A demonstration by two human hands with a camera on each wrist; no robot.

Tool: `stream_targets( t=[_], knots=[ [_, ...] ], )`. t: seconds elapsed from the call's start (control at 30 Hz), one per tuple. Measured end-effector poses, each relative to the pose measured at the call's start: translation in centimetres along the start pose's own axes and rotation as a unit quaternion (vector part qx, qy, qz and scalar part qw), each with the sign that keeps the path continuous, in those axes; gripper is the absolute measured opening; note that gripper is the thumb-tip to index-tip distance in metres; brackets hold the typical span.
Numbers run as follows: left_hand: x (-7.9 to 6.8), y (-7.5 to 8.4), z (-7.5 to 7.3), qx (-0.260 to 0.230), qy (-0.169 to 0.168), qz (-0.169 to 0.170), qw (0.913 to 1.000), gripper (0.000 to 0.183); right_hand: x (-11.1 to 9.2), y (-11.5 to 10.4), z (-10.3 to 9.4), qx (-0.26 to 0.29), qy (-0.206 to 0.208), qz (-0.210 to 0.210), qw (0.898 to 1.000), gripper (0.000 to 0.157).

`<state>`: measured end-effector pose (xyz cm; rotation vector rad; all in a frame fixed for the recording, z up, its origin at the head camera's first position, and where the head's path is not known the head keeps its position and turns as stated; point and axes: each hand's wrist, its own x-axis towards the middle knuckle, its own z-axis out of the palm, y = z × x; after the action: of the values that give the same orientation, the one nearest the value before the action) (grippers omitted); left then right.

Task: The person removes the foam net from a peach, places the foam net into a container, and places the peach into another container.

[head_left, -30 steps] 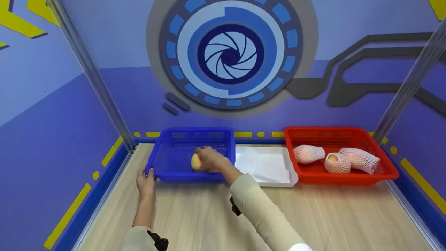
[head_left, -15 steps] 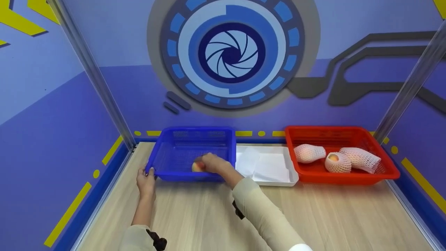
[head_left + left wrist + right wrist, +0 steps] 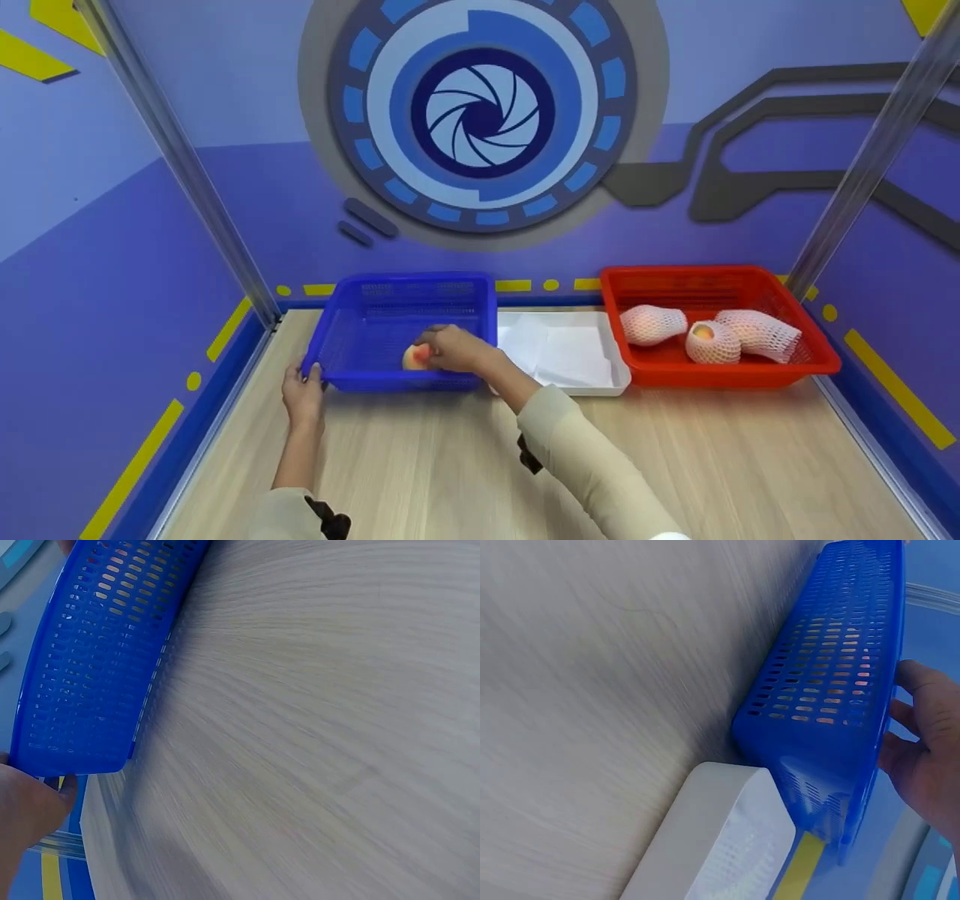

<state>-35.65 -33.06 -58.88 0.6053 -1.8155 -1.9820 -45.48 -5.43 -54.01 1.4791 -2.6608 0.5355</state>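
Note:
In the head view, a yellow-and-red peach [image 3: 416,358] is low in the blue plastic basket [image 3: 401,377], near its front wall. My right hand [image 3: 459,351] reaches over the front rim, its fingers at the peach's upper right side. From the right wrist view, the fingertips of my right hand [image 3: 934,735] are partly hidden behind the basket wall. My left hand [image 3: 303,397] grips the basket's front left corner. Seen from the left wrist, that hand [image 3: 30,806] holds the corner by its rim, with part of the fingers out of sight.
A white tray [image 3: 621,375] with white sheets [image 3: 574,360] stands against the blue basket's right side. Farther right, a red basket [image 3: 727,375] holds three fruits in white foam nets [image 3: 652,325]. Walls and metal posts [image 3: 180,165] bound the wooden table [image 3: 450,465].
My right hand has lowered the peach toward the basket floor, and more of the peach's red side shows. My left hand keeps its hold on the corner. The head view has shifted slightly.

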Motion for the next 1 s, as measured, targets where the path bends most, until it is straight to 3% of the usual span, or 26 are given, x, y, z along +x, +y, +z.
stream_targets(
  t=[0.2,0.5,0.67,0.8,0.9,1.0],
  knots=[
    [-0.1,0.1,-0.2,0.004,0.002,-0.008,1.0000,0.053,-1.9,-0.3,-1.6,-0.004,0.032,-0.022,0.999,0.031],
    [-0.2,0.1,-0.4,0.011,0.002,-0.007,0.9999,0.052,-7.7,0.5,-4.0,-0.002,0.092,0.046,0.995,0.036],
    [-0.2,0.3,-0.3,0.013,-0.004,-0.001,0.9999,0.053,-11.0,1.4,-5.2,0.013,0.143,0.060,0.988,0.037],
    [-0.3,0.5,-0.1,0.022,-0.009,0.003,0.9997,0.053,-13.7,2.3,-6.1,0.008,0.153,0.075,0.985,0.039],
    [-0.3,0.4,-0.1,0.046,-0.009,0.013,0.9988,0.053,-15.6,2.7,-6.5,0.007,0.156,0.087,0.984,0.040],
    [-0.2,0.3,0.0,0.116,-0.007,0.043,0.9923,0.053,-17.4,3.2,-6.7,0.003,0.165,0.099,0.981,0.040]
  ],
)
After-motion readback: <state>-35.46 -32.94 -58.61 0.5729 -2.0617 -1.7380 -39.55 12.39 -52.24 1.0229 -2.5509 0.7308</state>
